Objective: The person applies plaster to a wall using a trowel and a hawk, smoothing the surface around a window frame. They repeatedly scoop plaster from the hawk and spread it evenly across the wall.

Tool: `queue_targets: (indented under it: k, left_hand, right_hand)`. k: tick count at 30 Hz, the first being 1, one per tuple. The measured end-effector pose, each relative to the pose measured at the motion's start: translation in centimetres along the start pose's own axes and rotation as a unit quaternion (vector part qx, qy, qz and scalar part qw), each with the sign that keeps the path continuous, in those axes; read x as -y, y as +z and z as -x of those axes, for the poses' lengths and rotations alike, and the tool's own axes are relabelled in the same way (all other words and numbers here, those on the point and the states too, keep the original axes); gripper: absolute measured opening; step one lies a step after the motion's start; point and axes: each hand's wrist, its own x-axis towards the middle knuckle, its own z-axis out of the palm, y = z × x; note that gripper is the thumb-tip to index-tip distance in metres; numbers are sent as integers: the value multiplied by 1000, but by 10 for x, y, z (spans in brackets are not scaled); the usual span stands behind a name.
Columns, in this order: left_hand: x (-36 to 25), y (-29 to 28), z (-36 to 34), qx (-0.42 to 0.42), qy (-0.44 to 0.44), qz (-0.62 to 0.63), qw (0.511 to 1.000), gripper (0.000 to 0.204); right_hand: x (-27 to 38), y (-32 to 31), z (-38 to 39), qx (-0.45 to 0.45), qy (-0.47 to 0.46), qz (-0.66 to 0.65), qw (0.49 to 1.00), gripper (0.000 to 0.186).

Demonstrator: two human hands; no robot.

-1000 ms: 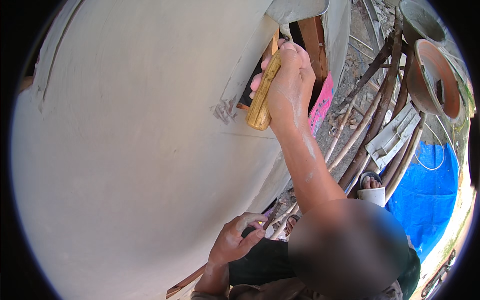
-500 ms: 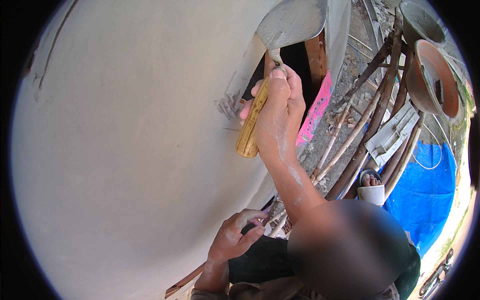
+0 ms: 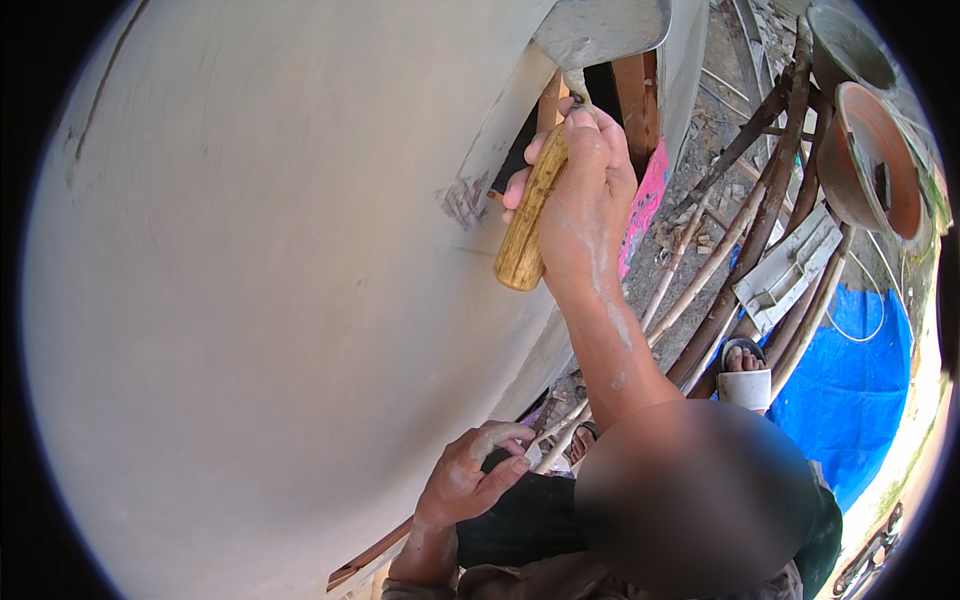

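- Since the earlier frames we have tipped the trowel [image 3: 600, 30] upward, so its grey blade now sits at the top edge of the plastered wall [image 3: 270, 300] and the wooden handle [image 3: 530, 215] hangs lower and more upright.
- Our right hand [image 3: 580, 200] is raised against the wall's edge, its fingers [image 3: 520, 185] clenched round the handle, whose butt end sticks out below the fist.
- Grey plaster streaks our right wrist and forearm.
- Our left hand [image 3: 470, 480] is low down, near the bottom of the wall, resting on a dark-clothed knee; its fingers are loosely bent and grasp nothing.
- A small rough smear [image 3: 465, 200] marks the wall just left of the handle.
- To the right of the wall, well below us, lie wooden poles [image 3: 740, 250], a blue tarp [image 3: 850, 390] and two round basins [image 3: 865, 150].
- One sandalled foot [image 3: 745, 365] shows among the poles.
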Motion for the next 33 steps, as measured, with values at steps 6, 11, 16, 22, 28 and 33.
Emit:
queue_targets:
  k: [6,11,16,22,28,33]
  left_hand:
    - [3,-3,4,-4,-6,-16,1000,27]
    - [6,-5,5,5,-3,-4,1000,29]
    - [6,-7,4,-4,-11,-2,1000,29]
    - [4,-8,-1,19,-8,-4,1000,29]
    - [11,-9,5,44,-1,-18,999,30]
    - [12,-11,9,40,-2,-18,999,31]
  right_hand:
    - [-3,5,13,1,2,5,1000,36]
    - [-9,9,28,-8,5,10,1000,38]
    - [-15,13,45,-13,13,-7,1000,36]
    - [-15,-5,59,5,9,-26,1000,36]
    - [-15,-3,38,0,-12,-3,1000,32]
    - [-14,0,35,10,-8,3,1000,34]
